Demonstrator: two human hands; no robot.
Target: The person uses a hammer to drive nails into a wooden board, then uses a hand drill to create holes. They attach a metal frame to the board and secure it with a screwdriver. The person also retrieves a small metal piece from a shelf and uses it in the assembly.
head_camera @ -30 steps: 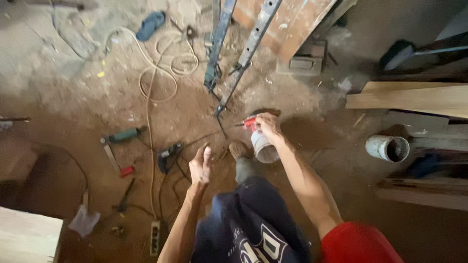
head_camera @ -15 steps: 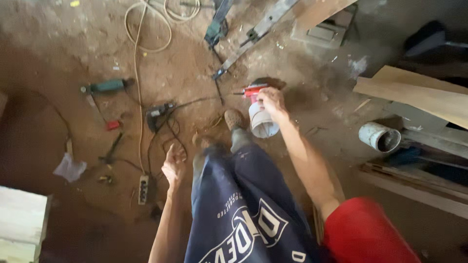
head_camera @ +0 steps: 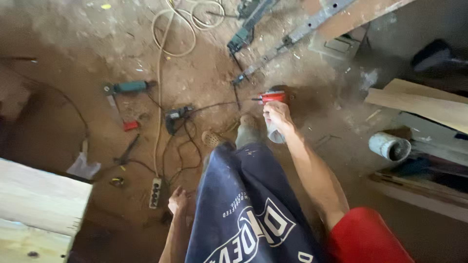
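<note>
Right grip (head_camera: 278, 116) clasps the red-topped can (head_camera: 274, 100) from above.

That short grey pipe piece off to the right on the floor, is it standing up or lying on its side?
Lying on its side. The grey pipe piece rests lengthwise on the dirt floor beside the wooden boards, with its round open end facing sideways toward the camera.

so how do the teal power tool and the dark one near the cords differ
The teal power tool is long, bright-bodied and lies stretched out flat; the dark power tool is shorter, almost black and sits among tangled dark cords. The teal one lies farther from the right hand than the dark one. Both rest untouched on the dusty floor.
</note>
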